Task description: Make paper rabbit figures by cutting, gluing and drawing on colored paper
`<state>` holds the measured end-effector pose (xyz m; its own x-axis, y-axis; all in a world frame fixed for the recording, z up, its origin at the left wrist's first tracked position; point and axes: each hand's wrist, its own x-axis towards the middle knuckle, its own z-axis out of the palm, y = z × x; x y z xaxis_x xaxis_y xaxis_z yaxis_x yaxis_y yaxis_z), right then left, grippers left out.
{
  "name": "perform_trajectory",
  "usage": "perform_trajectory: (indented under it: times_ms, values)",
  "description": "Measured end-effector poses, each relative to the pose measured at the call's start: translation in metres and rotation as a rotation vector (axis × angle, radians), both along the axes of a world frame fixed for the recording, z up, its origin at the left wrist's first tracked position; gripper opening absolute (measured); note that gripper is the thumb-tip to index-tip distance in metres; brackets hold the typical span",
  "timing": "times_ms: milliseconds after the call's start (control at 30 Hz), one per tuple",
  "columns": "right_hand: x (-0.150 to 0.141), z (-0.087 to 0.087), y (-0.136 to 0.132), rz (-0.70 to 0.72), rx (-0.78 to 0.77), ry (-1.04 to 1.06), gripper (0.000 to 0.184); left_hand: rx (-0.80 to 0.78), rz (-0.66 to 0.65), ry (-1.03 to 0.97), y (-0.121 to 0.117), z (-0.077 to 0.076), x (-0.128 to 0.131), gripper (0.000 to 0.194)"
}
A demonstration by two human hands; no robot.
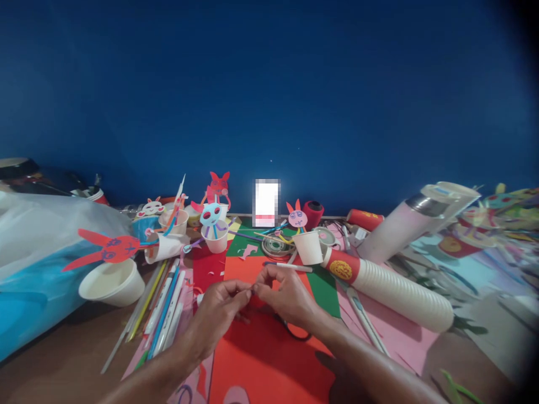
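Note:
My left hand (225, 306) and my right hand (284, 292) meet fingertip to fingertip above a red-orange paper sheet (261, 359). Both are closed in a pinch on something tiny and dark between them, too small to name. Beneath my right wrist, a dark curved loop (300, 336) lies on the sheet, mostly covered. Past the fingers stand a paper cup (308, 248) with a pink rabbit face (297, 217) and another cup (216, 240) with a light blue face (210, 215).
Markers (166, 303) lie to the left, near a white cup (112, 282) and a red rabbit cutout (120, 248). A long stack of paper cups (396, 289) lies on the right, below a pale tumbler (391, 227). A lit, blurred screen (266, 202) stands against the blue wall (269, 101).

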<state>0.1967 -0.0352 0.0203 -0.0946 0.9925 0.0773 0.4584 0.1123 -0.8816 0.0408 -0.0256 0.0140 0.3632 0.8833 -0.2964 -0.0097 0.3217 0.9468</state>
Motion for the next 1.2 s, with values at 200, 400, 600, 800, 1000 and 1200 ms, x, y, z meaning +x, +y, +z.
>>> perform_trajectory:
  times_ms: [200, 400, 600, 800, 1000, 1200]
  values:
    - [0.002, 0.001, 0.004, 0.004, -0.078, 0.097, 0.010, -0.049, -0.109, -0.002, 0.004, 0.007, -0.004, 0.021]
    - [0.000, -0.004, 0.003, 0.039, -0.161, 0.218, 0.012, 0.051, -0.067, 0.093, 0.008, 0.007, -0.005, 0.017]
    - [0.002, 0.000, 0.009, 0.049, -0.163, 0.384, 0.029, 0.049, 0.054, 0.107, 0.009, 0.010, -0.007, 0.017]
    - [-0.002, 0.001, 0.005, 0.067, -0.237, 0.375, 0.021, 0.132, 0.099, 0.122, 0.010, 0.011, -0.007, 0.015]
    - [-0.006, -0.001, 0.003, -0.004, -0.218, 0.284, 0.014, 0.179, 0.079, 0.183, 0.007, 0.008, -0.006, 0.014]
    - [-0.007, -0.006, 0.003, -0.045, -0.171, 0.328, 0.012, 0.040, 0.020, 0.048, 0.009, 0.009, -0.006, 0.020]
